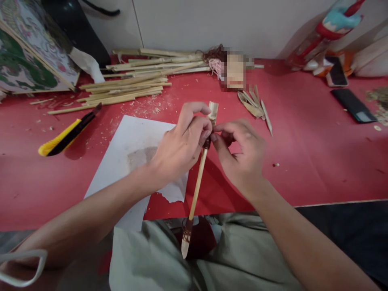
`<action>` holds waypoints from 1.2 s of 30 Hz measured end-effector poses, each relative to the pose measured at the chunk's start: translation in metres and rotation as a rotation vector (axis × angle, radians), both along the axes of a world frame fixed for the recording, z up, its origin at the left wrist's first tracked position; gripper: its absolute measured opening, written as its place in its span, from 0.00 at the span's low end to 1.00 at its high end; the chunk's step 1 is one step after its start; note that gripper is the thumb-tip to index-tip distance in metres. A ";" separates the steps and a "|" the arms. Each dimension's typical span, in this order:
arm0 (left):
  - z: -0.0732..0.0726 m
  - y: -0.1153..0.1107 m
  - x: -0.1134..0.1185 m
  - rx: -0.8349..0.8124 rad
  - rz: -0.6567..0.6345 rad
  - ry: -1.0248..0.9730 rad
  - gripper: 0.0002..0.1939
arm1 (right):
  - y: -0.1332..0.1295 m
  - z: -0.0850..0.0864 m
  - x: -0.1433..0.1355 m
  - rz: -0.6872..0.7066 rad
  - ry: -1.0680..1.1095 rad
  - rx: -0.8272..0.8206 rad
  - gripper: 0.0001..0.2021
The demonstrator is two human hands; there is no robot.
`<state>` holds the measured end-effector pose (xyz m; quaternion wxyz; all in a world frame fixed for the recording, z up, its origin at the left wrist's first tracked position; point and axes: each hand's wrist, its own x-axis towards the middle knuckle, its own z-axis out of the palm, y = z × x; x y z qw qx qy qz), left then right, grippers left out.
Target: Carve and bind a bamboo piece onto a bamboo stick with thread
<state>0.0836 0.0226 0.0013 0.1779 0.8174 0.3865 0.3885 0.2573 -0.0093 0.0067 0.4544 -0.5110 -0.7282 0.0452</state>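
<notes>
A thin bamboo stick [197, 186] slants from between my hands down past the table's front edge. Dark brown cord is wound round it near its top and again near its pointed lower end [185, 246]. Pale, flat bamboo [213, 108] sticks up above the upper winding. My left hand [180, 145] is closed round the upper part of the stick, by the cord. On the other side, my right hand [242, 151] pinches at the winding with thumb and forefinger; whatever lies between these fingertips is too small to make out.
Behind my hands, bamboo strips [127, 87] lie on the red table [303, 161]. A yellow and black cutter [69, 133] and white paper [112, 161] are at left. Dry sheaths [253, 105], a black phone-like object [354, 106] and a red bottle [327, 32] are at right.
</notes>
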 end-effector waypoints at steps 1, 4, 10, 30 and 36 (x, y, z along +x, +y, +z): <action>-0.001 0.000 0.000 0.001 -0.007 -0.007 0.09 | 0.000 0.000 0.000 0.004 0.001 -0.003 0.05; -0.004 0.000 0.000 0.004 -0.019 -0.008 0.09 | 0.000 -0.001 0.001 0.016 0.003 -0.036 0.04; 0.001 -0.003 0.001 -0.026 -0.006 0.001 0.10 | 0.003 -0.001 0.003 0.080 0.094 -0.132 0.07; 0.008 -0.002 0.001 -0.137 0.002 0.173 0.11 | 0.011 -0.010 0.002 0.163 0.348 -0.423 0.11; -0.005 0.008 0.003 -0.278 0.005 0.038 0.08 | 0.017 -0.025 0.002 0.138 0.374 -0.429 0.07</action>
